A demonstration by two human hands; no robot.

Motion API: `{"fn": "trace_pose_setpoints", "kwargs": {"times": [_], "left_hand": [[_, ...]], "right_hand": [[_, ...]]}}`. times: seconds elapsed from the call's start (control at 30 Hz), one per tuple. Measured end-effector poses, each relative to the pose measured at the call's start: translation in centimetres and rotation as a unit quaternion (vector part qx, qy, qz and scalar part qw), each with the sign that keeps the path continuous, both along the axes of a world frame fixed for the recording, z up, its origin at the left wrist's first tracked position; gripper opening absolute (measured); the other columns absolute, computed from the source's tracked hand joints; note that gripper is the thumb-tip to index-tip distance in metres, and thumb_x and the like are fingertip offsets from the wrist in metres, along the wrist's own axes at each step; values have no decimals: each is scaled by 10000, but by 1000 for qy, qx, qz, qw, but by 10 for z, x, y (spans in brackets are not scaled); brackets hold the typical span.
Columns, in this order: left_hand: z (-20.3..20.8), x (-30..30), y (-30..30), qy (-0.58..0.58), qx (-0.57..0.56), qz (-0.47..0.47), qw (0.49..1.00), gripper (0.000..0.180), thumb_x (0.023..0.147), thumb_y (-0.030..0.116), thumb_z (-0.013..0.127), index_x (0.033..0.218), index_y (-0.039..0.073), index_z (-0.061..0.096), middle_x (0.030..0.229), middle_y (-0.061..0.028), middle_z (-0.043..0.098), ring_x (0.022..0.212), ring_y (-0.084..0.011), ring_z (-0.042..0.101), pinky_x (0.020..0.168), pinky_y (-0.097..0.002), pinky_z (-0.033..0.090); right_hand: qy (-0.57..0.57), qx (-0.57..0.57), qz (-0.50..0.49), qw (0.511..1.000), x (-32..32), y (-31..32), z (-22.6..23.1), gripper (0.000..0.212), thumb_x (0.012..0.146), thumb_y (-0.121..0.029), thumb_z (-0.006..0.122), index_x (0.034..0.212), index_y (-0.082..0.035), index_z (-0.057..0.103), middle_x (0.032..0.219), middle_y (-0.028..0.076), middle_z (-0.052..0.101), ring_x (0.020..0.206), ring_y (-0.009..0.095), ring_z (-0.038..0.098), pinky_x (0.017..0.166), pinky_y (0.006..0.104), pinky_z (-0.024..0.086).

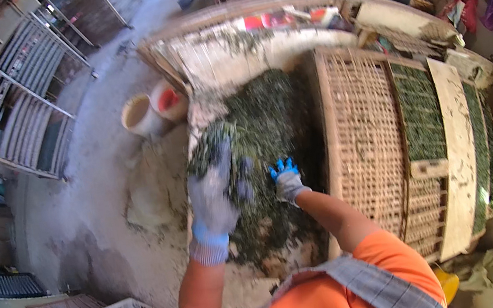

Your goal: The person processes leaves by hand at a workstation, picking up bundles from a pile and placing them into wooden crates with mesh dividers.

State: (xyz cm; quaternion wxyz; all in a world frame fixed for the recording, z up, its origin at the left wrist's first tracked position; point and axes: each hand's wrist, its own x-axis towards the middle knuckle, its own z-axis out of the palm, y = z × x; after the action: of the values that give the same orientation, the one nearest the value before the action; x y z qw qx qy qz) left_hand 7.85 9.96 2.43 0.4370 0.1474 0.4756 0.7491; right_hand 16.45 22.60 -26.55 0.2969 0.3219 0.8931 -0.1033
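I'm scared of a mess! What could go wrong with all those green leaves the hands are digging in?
Maybe a few things. The left hand and right hand, both gloved, are deep in the pile of green leaves, which lies close to the platform's edge, so leaves might tumble onto the concrete floor. Some could also land in the two buckets nearby.

Left hand (214,195) and right hand (287,180) – both in knit cloth gloves, grey, matt, blue rubbery coating on fingers and cuffs. Green leaves (261,125) at centre: limp, matt, shredded. Woven trays (364,134) right of centre – split bamboo or cane, dry, rough lattice. 2 buckets (151,111) upper left of centre: smooth plastic. Rack (21,94) at upper left: painted metal bars. Floor (97,198) – rough, dusty concrete.
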Motion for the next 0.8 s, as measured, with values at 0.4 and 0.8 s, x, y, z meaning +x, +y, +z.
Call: {"fn": "trace_pose_setpoints", "kwargs": {"times": [0.4, 0.8], "left_hand": [[-58, 14, -22, -139, 140, -70, 978, 507, 938, 454, 589, 1272, 75, 551, 1158, -154, 655, 1015, -253, 663, 821, -405, 584], [-99, -54, -30, -96, 82, -96, 987, 366, 959, 218, 521, 1282, 56, 580, 1166, -68, 668, 971, -176, 647, 797, -314, 538]], "right_hand": [[-225, 609, 355, 673, 8, 129, 38, 254, 880, -286, 578, 682, -155, 668, 769, 85, 697, 688, 235, 608, 581, 367, 447], [195, 495, 382, 756, 33, 28, 358, 259, 708, -165, 666, 479, -273, 613, 519, -70, 580, 597, 163, 592, 589, 383, 473]]}}
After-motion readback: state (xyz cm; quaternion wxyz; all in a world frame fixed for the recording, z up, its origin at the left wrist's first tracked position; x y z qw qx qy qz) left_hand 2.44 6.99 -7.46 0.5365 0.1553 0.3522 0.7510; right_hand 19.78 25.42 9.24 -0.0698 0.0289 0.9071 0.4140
